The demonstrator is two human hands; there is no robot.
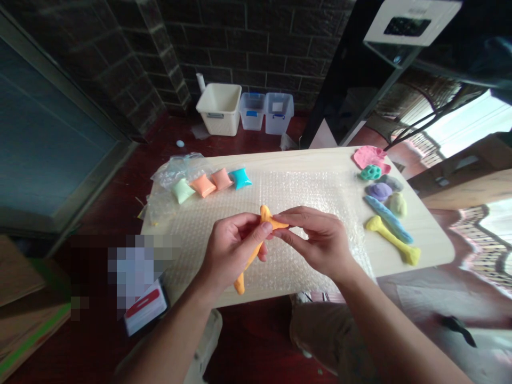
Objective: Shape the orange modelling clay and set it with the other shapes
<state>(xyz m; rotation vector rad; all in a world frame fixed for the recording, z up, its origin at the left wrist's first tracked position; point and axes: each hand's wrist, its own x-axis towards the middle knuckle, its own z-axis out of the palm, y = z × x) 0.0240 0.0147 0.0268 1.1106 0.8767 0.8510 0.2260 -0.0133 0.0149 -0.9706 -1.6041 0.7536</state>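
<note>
Above the bubble wrap, both hands hold one piece of orange modelling clay (pixel 250 261), a long stem with a forked upper end. My left hand (pixel 234 248) wraps round the stem just below the fork, its thumb pressed on the clay. One prong is pinched between the thumb and fingers of my right hand (pixel 316 237). The stem's lower end hangs free under the left hand. Part of the clay is hidden by the left fingers.
Bubble wrap (pixel 304 192) covers much of the table (pixel 428 224). Sealed clay packets, including a blue one (pixel 241 178), lie at the back left by clear plastic bags (pixel 176 170). Shaped clay pieces, among them a yellow bone shape (pixel 394 241), lie right. Bins (pixel 220 114) stand on the floor behind.
</note>
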